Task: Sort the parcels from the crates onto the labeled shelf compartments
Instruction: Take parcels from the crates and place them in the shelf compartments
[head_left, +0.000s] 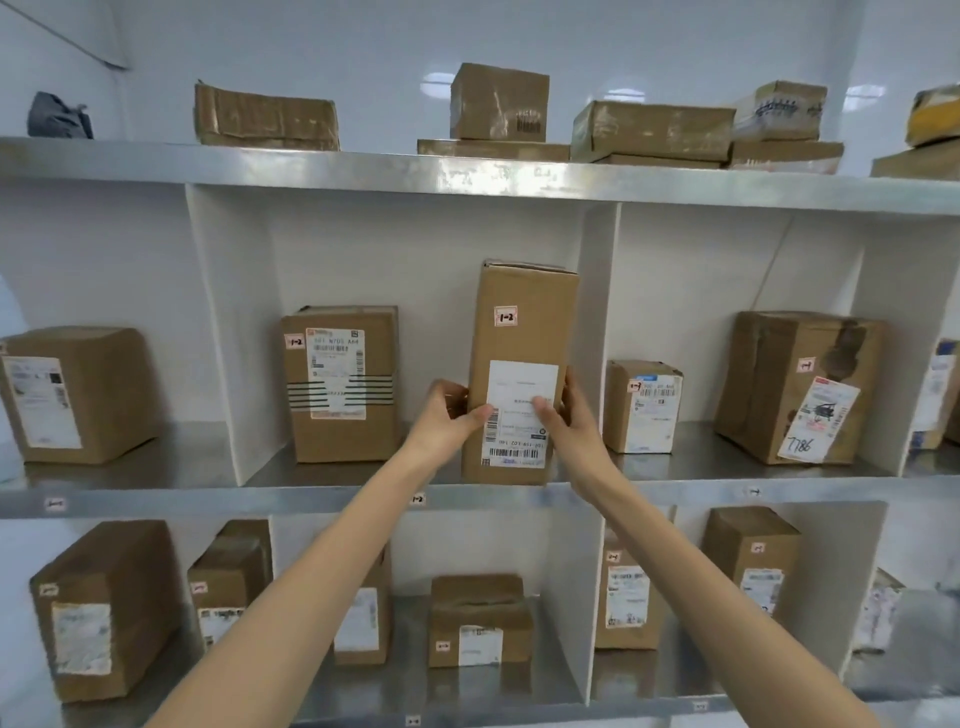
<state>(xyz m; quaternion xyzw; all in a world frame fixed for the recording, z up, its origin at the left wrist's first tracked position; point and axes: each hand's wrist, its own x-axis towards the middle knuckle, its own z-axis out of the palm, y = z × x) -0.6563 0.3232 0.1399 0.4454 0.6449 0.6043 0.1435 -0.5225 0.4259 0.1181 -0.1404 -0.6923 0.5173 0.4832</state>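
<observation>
White partitioned shelving with grey metal ledges (332, 499) fills the view. In the middle compartment, above the small "1-2" edge tag (418, 499), a tall, narrow brown cardboard parcel (524, 322) stands upright at the front lip. The left hand (449, 415) and right hand (569, 415) clasp its sides, fingers curled behind and thumbs on its white label. Let go this far forward, it would likely topple outward. Pushed in crookedly, it could knock the black-striped brown carton (343, 384) beside it.

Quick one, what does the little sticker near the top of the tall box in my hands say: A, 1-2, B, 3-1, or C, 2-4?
A: the red-bordered sticker on the tall box, gripped by the left hand and right hand, reads 1-2.
</observation>
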